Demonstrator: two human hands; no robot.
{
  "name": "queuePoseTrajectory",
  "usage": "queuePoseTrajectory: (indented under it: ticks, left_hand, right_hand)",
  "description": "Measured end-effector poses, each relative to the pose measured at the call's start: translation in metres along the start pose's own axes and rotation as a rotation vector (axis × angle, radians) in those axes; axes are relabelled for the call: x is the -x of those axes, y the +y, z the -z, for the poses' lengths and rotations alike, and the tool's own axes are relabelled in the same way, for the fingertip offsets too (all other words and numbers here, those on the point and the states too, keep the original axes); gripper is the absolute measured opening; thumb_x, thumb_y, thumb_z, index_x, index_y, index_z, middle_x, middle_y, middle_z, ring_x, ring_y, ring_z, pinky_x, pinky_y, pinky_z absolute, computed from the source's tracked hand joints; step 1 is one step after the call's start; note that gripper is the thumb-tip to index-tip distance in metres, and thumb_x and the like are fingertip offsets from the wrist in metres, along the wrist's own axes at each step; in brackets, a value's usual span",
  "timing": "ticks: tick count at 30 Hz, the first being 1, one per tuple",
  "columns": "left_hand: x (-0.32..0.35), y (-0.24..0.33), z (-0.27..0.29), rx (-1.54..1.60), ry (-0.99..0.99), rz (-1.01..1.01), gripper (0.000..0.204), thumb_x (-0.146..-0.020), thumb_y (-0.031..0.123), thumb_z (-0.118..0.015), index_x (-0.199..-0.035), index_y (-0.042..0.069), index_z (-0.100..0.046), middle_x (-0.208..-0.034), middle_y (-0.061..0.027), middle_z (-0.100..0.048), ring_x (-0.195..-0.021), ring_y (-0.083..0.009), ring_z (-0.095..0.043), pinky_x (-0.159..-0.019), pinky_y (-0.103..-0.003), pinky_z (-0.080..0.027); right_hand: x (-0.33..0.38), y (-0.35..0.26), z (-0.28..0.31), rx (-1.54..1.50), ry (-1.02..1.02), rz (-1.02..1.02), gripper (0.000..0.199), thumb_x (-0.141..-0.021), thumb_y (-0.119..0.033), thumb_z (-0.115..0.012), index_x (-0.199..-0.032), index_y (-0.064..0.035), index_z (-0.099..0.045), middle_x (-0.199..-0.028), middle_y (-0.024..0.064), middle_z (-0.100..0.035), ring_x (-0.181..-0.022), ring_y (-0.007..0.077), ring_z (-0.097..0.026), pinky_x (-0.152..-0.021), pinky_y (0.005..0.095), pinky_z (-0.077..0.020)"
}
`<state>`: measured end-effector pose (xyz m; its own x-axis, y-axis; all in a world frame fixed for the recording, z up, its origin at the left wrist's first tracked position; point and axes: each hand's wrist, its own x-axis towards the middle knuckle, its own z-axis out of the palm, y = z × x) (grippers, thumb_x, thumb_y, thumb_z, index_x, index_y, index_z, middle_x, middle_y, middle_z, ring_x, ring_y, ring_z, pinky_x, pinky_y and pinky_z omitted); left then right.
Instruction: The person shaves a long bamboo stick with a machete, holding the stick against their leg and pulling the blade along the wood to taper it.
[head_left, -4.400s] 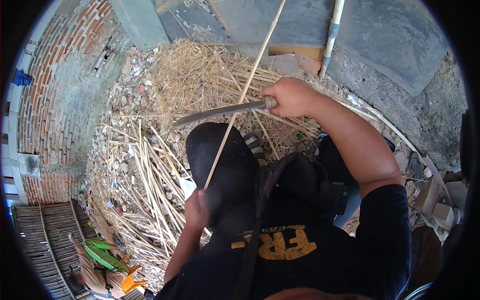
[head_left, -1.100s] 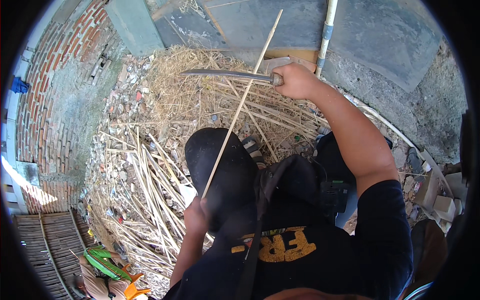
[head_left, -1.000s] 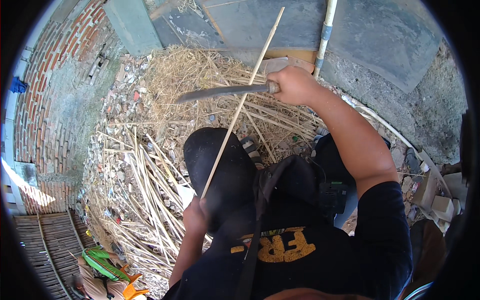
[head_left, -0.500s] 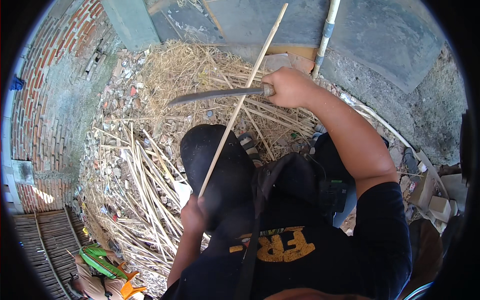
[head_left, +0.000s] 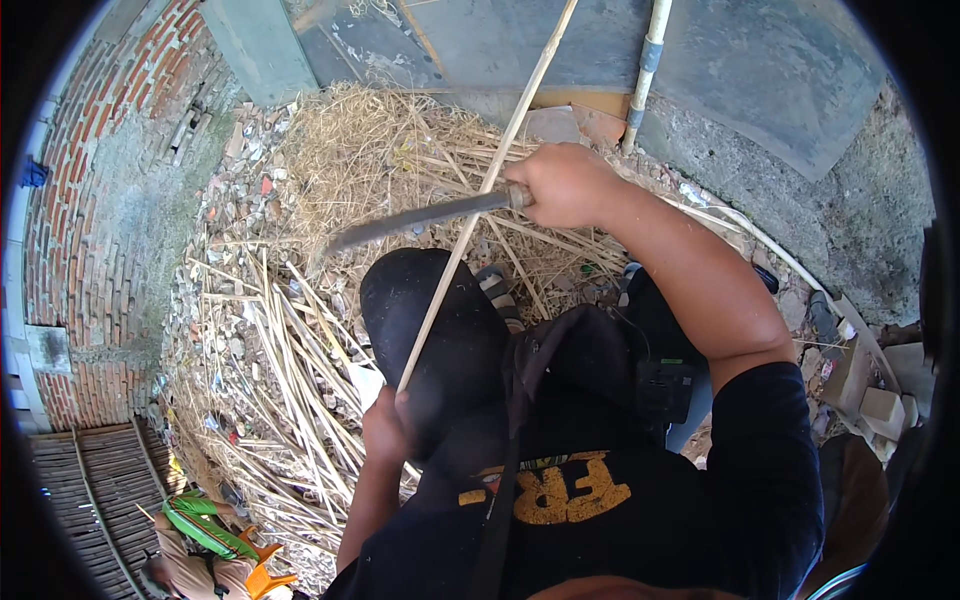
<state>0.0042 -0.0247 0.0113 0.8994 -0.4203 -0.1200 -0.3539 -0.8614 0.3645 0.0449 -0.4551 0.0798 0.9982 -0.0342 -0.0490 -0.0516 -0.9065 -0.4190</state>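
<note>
A long pale bamboo strip slants up and away across my raised left knee. My left hand is closed round its near end, beside a white scrap that looks like paper or cloth. In my right hand is the handle of a machete, its dark blade pointing left. The blade crosses the strip past my knee, close to the handle; whether it bites into the strip I cannot tell.
Split strips lie heaped over rubble at my left. Beyond my feet is a mound of thin shavings. A brick wall stands left and grey panels ahead, with a white pipe. Another person sits at lower left.
My right hand has shifted slightly left and nearer to me with the machete, and the blade tip has swung down. My left hand keeps its hold on the strip's end.
</note>
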Motion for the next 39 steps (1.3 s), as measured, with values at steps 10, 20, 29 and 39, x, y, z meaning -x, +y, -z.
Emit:
queuePoseTrajectory:
  ticks: [10, 20, 29, 39]
  left_hand:
    - [-0.001, 0.001, 0.000, 0.057, 0.004, -0.017, 0.032, -0.101, 0.029, -0.045, -0.085, 0.002, -0.052, -0.065, -0.0265, -0.058, -0.066, -0.0498, -0.059, -0.059, -0.052, -0.046]
    - [-0.006, 0.007, -0.001, 0.005, 0.026, -0.013, 0.018, -0.098, 0.022, -0.053, -0.095, 0.004, -0.055, -0.071, -0.0265, -0.063, -0.069, -0.0498, -0.062, -0.061, -0.057, -0.048]
    - [-0.006, -0.003, 0.002, -0.020, -0.019, -0.026, 0.023, -0.098, 0.025, -0.052, -0.091, 0.003, -0.054, -0.067, -0.0267, -0.061, -0.066, -0.0498, -0.061, -0.059, -0.057, -0.047]
    - [-0.009, -0.001, 0.011, 0.033, -0.026, -0.043, 0.028, -0.100, 0.025, -0.048, -0.087, 0.002, -0.055, -0.067, -0.0279, -0.059, -0.068, -0.0506, -0.059, -0.060, -0.054, -0.046]
  right_hand:
    - [0.001, -0.002, 0.002, 0.045, -0.011, -0.034, 0.018, -0.073, -0.019, -0.067, -0.090, -0.0133, -0.070, -0.084, 0.0135, -0.069, -0.083, 0.0331, -0.069, -0.074, 0.0482, -0.0543]
    - [-0.016, 0.071, 0.004, -0.045, 0.213, -0.158, 0.022, -0.075, -0.017, -0.065, -0.095, -0.0071, -0.067, -0.083, 0.0169, -0.068, -0.085, 0.0355, -0.068, -0.078, 0.0468, -0.0538]
    - [0.002, 0.000, 0.003, 0.081, -0.038, 0.013, 0.014, -0.075, -0.014, -0.062, -0.087, -0.0152, -0.069, -0.084, 0.0125, -0.070, -0.084, 0.0316, -0.068, -0.075, 0.0445, -0.0530]
    - [-0.011, 0.051, -0.003, -0.150, 0.223, -0.061, 0.028, -0.074, -0.019, -0.069, -0.097, -0.0035, -0.068, -0.080, 0.0197, -0.067, -0.080, 0.0378, -0.065, -0.078, 0.0454, -0.0519]
